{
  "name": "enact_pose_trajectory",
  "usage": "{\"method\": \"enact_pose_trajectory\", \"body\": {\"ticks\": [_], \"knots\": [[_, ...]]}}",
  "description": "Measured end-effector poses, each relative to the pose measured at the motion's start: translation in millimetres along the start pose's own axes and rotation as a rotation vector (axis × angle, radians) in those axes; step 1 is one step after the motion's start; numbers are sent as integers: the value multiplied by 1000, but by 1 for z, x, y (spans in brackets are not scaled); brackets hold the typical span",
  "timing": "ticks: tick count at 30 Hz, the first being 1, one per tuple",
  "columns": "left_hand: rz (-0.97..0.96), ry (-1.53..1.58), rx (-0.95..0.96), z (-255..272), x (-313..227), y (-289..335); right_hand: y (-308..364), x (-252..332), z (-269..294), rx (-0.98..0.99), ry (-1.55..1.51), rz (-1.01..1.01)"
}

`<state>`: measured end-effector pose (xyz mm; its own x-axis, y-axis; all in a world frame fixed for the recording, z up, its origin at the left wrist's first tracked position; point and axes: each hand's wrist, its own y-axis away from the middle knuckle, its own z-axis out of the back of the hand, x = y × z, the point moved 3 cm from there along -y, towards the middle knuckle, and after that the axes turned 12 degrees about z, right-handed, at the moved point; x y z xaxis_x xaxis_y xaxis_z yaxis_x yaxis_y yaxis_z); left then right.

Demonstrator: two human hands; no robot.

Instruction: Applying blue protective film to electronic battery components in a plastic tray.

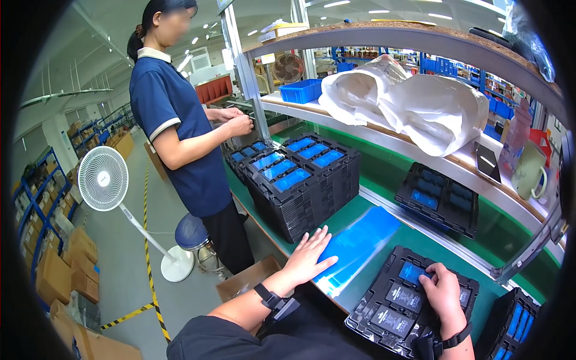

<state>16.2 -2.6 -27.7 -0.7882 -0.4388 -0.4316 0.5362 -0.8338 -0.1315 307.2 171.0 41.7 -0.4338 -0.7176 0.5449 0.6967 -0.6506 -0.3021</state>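
My left hand (307,259) lies with fingers spread at the left edge of a stack of blue film sheets (360,240) on the bench. To the right, a black plastic tray (373,295) holds several flat black battery packs (393,321) with printed labels. One compartment at its far left shows a blue film piece (411,273). My right hand (444,289) reaches over the tray, thumb and fingers curled closed at that blue piece's right edge. The palm hides part of the tray and its packs.
A tall stack of black trays (306,192) with blue-covered packs stands beyond my left hand. Another tray (435,201) lies further back, and more trays (510,327) sit at right. The shelf (384,129) overhangs the bench. A co-worker (180,120) stands at far left near a fan (103,179).
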Motion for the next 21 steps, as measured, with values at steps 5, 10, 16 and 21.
{"method": "enact_pose_trajectory", "body": {"ticks": [5, 10, 16, 21], "knots": [[13, -90, -39, -5, -1, -3, -1, -2, -1, -1, -4, 2], [0, -71, -40, -4, -1, -6, -5, 0, 0, 23, -6, -6], [-2, -65, -27, -7, -2, -4, -4, -1, 1, 7, -15, -15], [-7, -39, -20, -10, 0, -8, -4, -1, -1, 10, -20, -34]]}}
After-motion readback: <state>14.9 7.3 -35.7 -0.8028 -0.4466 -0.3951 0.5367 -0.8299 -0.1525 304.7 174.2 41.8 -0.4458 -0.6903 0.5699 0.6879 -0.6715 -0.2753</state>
